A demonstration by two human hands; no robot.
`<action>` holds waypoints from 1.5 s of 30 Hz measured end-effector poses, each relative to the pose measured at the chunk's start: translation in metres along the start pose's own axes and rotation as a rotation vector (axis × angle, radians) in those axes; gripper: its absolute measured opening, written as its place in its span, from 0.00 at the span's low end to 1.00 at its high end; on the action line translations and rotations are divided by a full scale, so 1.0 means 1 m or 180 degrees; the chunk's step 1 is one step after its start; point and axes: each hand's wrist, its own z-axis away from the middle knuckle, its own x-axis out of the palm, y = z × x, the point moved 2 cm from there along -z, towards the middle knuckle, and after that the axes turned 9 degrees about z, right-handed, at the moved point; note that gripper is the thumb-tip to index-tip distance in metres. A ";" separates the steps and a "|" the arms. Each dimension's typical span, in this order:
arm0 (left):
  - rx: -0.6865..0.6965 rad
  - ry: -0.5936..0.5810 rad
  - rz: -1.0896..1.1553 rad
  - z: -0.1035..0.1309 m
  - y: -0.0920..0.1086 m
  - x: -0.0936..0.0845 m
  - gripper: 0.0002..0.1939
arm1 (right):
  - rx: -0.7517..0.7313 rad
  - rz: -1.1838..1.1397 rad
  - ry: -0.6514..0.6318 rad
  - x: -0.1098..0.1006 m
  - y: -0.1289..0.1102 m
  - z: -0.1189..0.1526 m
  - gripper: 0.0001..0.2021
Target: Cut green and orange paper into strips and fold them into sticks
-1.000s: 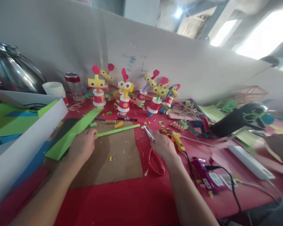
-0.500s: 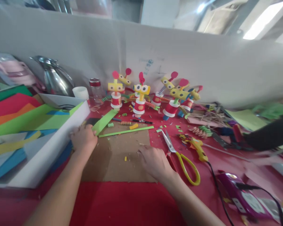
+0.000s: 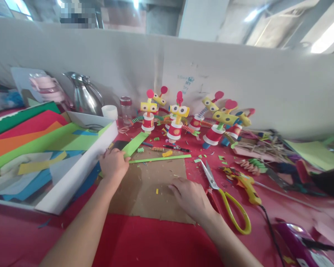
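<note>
One wide green strip (image 3: pixel 136 144) has its near end in the narrow grip of our left hand (image 3: pixel 114 163), by the far left corner of the brown cardboard (image 3: pixel 147 189), and a thin green strip (image 3: pixel 161 158) lies along the far side. We have our right hand (image 3: pixel 191 196) at the cardboard's right part, fingers loosely bent and slightly open, just beside the scissors (image 3: pixel 215 183), with the yellow glue gun (image 3: pixel 247 185) farther right and paper figures (image 3: pixel 176 128) behind
</note>
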 end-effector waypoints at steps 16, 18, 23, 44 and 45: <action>0.3020 -0.0082 0.0175 0.053 0.068 -0.024 0.09 | -0.0265 0.0147 0.2140 -0.010 0.002 0.015 0.25; 0.3366 -0.0384 0.0205 0.064 0.077 -0.021 0.07 | -0.0484 0.0110 0.1768 -0.007 0.001 0.011 0.17; 0.3181 -0.0953 0.0212 0.074 0.074 -0.010 0.08 | -0.0719 -0.0037 0.1151 0.004 -0.002 0.001 0.08; 0.1782 -0.1412 0.0580 0.042 0.062 -0.009 0.07 | -0.0544 -0.0718 0.0649 0.016 -0.025 -0.002 0.06; 0.1797 -0.1441 0.0571 0.042 0.062 -0.009 0.08 | -0.0555 -0.0613 0.0656 0.017 -0.029 -0.002 0.06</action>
